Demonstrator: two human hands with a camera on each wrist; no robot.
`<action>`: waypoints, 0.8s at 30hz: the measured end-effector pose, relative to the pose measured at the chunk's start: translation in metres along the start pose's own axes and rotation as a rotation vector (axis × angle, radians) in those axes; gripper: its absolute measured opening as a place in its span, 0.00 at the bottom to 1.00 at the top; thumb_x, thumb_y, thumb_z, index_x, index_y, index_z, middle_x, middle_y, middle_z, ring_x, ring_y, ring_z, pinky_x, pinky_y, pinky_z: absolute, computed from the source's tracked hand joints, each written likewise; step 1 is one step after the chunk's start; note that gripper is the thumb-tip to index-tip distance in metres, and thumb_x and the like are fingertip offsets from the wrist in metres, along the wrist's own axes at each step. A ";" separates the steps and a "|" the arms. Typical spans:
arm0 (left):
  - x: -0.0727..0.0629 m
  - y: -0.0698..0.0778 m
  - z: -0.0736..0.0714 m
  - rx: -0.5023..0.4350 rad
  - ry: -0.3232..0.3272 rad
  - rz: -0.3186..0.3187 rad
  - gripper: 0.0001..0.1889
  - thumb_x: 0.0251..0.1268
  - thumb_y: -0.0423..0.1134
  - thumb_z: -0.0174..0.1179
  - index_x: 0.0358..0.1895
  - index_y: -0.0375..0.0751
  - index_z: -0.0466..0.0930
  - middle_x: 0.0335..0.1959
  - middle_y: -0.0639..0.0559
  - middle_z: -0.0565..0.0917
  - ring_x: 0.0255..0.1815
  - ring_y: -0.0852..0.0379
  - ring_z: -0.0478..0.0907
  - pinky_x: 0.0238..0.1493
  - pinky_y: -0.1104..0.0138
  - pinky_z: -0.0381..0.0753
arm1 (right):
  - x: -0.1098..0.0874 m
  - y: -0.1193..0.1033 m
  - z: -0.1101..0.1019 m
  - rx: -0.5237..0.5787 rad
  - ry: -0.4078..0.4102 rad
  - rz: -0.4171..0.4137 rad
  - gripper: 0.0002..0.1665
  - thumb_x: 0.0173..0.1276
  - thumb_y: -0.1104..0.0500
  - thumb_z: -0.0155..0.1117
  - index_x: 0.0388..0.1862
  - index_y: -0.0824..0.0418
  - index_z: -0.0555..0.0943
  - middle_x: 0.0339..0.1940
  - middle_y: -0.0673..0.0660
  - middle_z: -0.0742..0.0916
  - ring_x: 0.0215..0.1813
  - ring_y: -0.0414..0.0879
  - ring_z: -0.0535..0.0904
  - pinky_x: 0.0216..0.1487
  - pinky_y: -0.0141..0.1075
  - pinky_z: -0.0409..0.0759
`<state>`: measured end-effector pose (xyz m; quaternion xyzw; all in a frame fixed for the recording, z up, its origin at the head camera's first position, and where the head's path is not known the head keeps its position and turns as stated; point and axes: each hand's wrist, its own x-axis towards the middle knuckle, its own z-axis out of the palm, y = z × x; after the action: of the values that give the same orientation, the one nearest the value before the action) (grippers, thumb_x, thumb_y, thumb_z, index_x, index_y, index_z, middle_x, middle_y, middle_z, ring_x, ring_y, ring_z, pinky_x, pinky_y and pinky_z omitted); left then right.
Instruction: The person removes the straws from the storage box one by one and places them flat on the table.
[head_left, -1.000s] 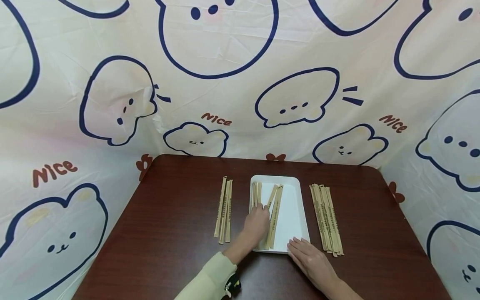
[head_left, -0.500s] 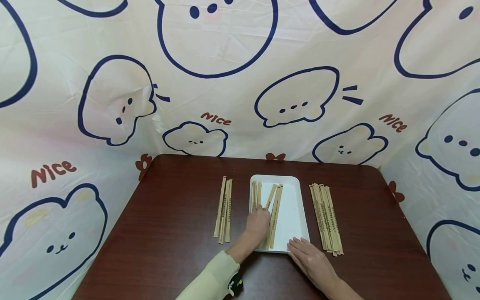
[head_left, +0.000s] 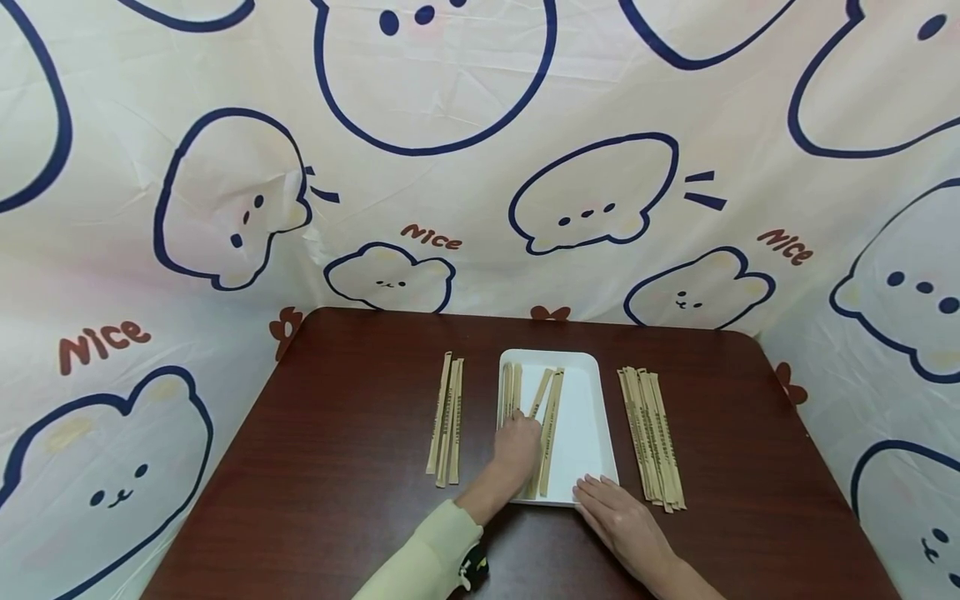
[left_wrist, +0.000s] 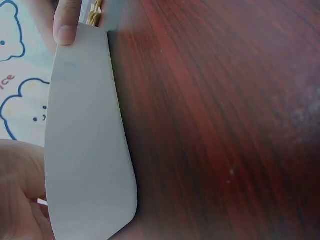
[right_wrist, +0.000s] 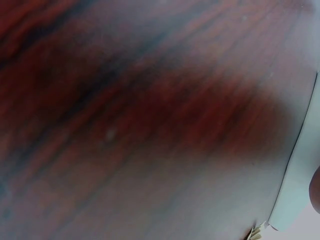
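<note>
The tray [head_left: 588, 417] lies before me on the table [head_left: 345, 467]; my left hand [head_left: 517, 446] is over its nine-o'clock side; my right hand [head_left: 618, 517] rests at its five-o'clock corner; inside, some sticks [head_left: 512, 387] show toward ten o'clock, others [head_left: 552, 417] nearer the middle; outside, one stick bundle [head_left: 447, 421] lies at nine, a second bundle [head_left: 651, 437] at three; printed cloth [head_left: 487, 200] stands behind, at twelve.

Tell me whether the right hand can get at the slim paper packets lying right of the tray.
Probably yes: the right hand rests at the near right corner of the white tray, gripping nothing, beside the near ends of those slim paper packets, with no visible obstacle between.
</note>
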<state>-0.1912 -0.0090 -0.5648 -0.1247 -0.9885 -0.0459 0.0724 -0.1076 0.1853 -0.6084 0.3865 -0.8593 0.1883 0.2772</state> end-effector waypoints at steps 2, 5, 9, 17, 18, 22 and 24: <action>0.000 0.000 0.000 0.004 -0.002 -0.003 0.03 0.59 0.30 0.66 0.30 0.33 0.87 0.28 0.41 0.81 0.26 0.52 0.79 0.22 0.66 0.84 | 0.000 0.000 0.000 0.000 -0.001 0.003 0.15 0.70 0.55 0.64 0.46 0.65 0.88 0.48 0.59 0.89 0.51 0.53 0.85 0.53 0.50 0.82; 0.000 -0.001 0.002 0.015 0.016 -0.001 0.03 0.56 0.31 0.68 0.29 0.34 0.87 0.27 0.41 0.81 0.25 0.52 0.79 0.21 0.66 0.83 | 0.000 0.000 0.000 -0.006 0.001 0.002 0.16 0.72 0.55 0.62 0.46 0.65 0.88 0.48 0.59 0.89 0.51 0.53 0.85 0.53 0.50 0.82; 0.000 -0.002 0.004 0.008 0.032 0.002 0.03 0.55 0.30 0.67 0.29 0.33 0.87 0.26 0.41 0.81 0.24 0.52 0.80 0.21 0.64 0.84 | 0.000 0.000 0.001 -0.007 0.009 -0.003 0.18 0.75 0.53 0.58 0.45 0.65 0.88 0.48 0.59 0.89 0.50 0.53 0.85 0.52 0.50 0.82; 0.000 -0.004 -0.007 -0.068 0.056 0.004 0.03 0.57 0.28 0.65 0.28 0.32 0.84 0.25 0.43 0.79 0.23 0.51 0.79 0.20 0.63 0.83 | -0.002 0.002 0.002 -0.004 0.017 -0.014 0.19 0.77 0.52 0.56 0.46 0.65 0.88 0.48 0.59 0.88 0.51 0.53 0.85 0.53 0.49 0.82; 0.000 -0.005 -0.009 -0.079 0.066 0.007 0.02 0.56 0.27 0.65 0.28 0.32 0.84 0.24 0.44 0.78 0.22 0.51 0.79 0.19 0.63 0.82 | -0.002 0.002 0.003 -0.005 0.016 -0.016 0.19 0.77 0.52 0.56 0.46 0.65 0.88 0.48 0.59 0.88 0.51 0.53 0.85 0.53 0.49 0.82; 0.001 -0.010 -0.016 -0.130 0.100 0.013 0.04 0.53 0.27 0.66 0.24 0.32 0.81 0.21 0.45 0.76 0.21 0.51 0.78 0.17 0.64 0.81 | -0.001 0.002 0.003 -0.006 0.019 -0.021 0.19 0.77 0.52 0.56 0.45 0.65 0.88 0.48 0.59 0.89 0.50 0.53 0.85 0.53 0.49 0.82; 0.001 -0.014 -0.020 -0.147 0.115 0.007 0.05 0.52 0.27 0.66 0.23 0.33 0.80 0.20 0.46 0.75 0.21 0.51 0.78 0.17 0.64 0.81 | -0.001 0.002 0.003 -0.007 0.019 -0.022 0.20 0.77 0.52 0.56 0.45 0.65 0.88 0.47 0.59 0.89 0.50 0.53 0.85 0.53 0.49 0.82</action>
<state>-0.1935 -0.0242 -0.5462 -0.1303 -0.9762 -0.1254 0.1196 -0.1095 0.1857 -0.6115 0.3933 -0.8528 0.1860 0.2889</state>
